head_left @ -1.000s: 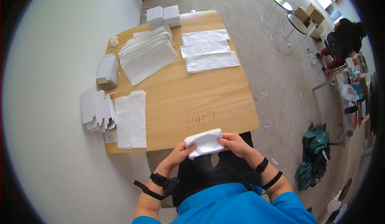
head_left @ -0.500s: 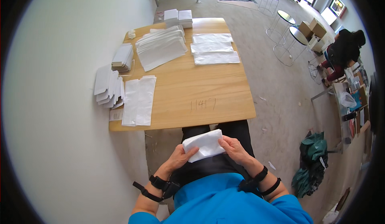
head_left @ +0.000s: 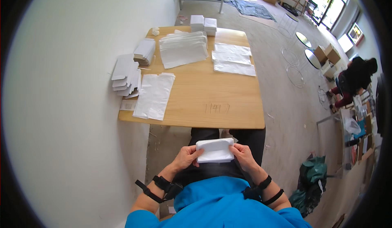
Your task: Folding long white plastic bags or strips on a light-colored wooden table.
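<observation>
A folded stack of thin white sheets [head_left: 215, 150], perhaps paper or plastic, is held level above my lap, just off the table's near edge. My left hand [head_left: 188, 156] grips its left end, thumb on top. At the opposite end, my right hand [head_left: 242, 155] pinches it the same way. On the wooden table [head_left: 196, 93], a flat white sheet stack [head_left: 154, 95] lies at the near left. Farther back is a fanned pile of white sheets [head_left: 183, 49]. Overlapping folded white sheets [head_left: 233, 59] rest at the right.
Flattened white cartons [head_left: 125, 74] overhang the table's left edge by the wall; another carton stack [head_left: 145, 50] sits behind. Small white boxes [head_left: 197, 22] stand at the far edge. Rightward are round stools [head_left: 313, 59], a dark green bag [head_left: 313, 173] and a bending person [head_left: 355, 81] beside a cluttered table.
The white stack has turned from a tilt to nearly level, and both hands have shifted with it. My view has moved, so the table sits differently in the picture.
</observation>
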The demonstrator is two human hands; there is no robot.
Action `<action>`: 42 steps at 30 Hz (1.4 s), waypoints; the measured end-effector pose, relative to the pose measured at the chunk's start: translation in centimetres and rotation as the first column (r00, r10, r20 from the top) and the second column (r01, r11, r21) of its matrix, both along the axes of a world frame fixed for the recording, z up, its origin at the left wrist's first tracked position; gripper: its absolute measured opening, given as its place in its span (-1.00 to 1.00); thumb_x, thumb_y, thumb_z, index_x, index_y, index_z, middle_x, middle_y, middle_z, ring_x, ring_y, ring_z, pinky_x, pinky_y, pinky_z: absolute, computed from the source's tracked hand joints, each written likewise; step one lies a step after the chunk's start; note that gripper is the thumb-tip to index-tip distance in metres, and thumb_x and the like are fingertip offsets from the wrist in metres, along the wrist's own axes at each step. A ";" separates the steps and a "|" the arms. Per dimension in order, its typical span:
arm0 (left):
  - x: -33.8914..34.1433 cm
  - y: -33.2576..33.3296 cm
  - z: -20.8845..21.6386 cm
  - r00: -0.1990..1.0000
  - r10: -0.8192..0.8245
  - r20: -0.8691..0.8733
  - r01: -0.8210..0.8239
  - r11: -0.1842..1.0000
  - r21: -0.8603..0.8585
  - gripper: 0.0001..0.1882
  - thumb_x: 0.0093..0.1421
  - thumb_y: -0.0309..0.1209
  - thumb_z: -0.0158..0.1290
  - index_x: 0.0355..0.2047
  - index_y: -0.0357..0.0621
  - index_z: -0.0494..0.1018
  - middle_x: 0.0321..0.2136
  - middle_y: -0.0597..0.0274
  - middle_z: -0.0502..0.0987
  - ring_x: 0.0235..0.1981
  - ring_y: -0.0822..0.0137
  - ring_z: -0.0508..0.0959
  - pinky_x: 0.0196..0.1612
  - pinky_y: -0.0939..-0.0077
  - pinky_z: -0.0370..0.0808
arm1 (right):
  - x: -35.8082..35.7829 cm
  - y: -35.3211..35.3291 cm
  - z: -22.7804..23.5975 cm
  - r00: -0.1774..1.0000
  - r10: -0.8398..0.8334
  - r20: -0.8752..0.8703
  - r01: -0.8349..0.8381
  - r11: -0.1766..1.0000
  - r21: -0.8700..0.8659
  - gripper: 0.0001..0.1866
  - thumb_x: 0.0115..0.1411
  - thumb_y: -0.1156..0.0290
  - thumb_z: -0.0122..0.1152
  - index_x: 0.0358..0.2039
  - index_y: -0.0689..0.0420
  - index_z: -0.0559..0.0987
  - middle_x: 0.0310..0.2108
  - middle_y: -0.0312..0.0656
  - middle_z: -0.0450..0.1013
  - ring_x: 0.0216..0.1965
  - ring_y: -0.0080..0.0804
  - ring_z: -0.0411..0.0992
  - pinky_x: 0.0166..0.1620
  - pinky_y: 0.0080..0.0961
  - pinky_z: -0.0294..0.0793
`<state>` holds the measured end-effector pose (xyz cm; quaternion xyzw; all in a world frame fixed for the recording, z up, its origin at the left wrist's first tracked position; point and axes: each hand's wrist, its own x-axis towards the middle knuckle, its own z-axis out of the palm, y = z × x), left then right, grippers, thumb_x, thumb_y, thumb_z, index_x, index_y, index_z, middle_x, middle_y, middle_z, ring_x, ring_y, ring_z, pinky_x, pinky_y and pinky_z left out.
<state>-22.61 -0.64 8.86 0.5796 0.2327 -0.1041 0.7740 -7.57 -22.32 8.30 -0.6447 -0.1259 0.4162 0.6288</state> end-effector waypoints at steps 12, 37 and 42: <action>6.8 5.4 -4.4 0.917 0.392 0.071 -0.398 0.912 0.099 -0.71 0.20 -0.27 0.13 -0.26 -0.28 0.57 -0.55 0.42 0.50 -0.54 0.63 0.39 -0.47 0.72 0.33 | 9.7 11.5 -1.9 0.890 0.216 0.401 -0.099 0.951 -0.292 -0.70 0.20 0.26 0.10 -0.37 0.28 0.58 -0.65 -0.36 0.34 -0.55 -0.65 0.25 -0.49 -0.56 0.22; 30.9 25.0 -8.7 0.870 0.484 -0.089 -0.048 0.264 0.963 -0.60 0.03 -0.26 0.10 -0.18 -0.26 0.44 -0.40 -0.07 0.58 -0.33 -0.05 0.58 -0.26 0.20 0.48 | 26.4 35.0 -8.6 0.568 0.188 0.801 0.346 0.829 -0.440 -0.76 0.10 0.32 0.14 -0.30 0.20 0.43 -0.31 0.01 0.42 -0.34 0.06 0.48 -0.30 -0.15 0.51; 30.5 23.5 -4.1 0.945 0.316 -0.082 0.103 -0.051 0.993 -0.56 0.07 -0.30 0.12 -0.09 -0.29 0.36 -0.33 -0.10 0.55 -0.32 -0.02 0.57 -0.27 0.21 0.50 | 27.0 29.0 -6.1 0.559 0.026 0.829 0.406 0.863 -0.301 -0.76 0.12 0.34 0.13 -0.26 0.22 0.47 -0.34 -0.01 0.43 -0.29 0.00 0.47 -0.25 -0.18 0.47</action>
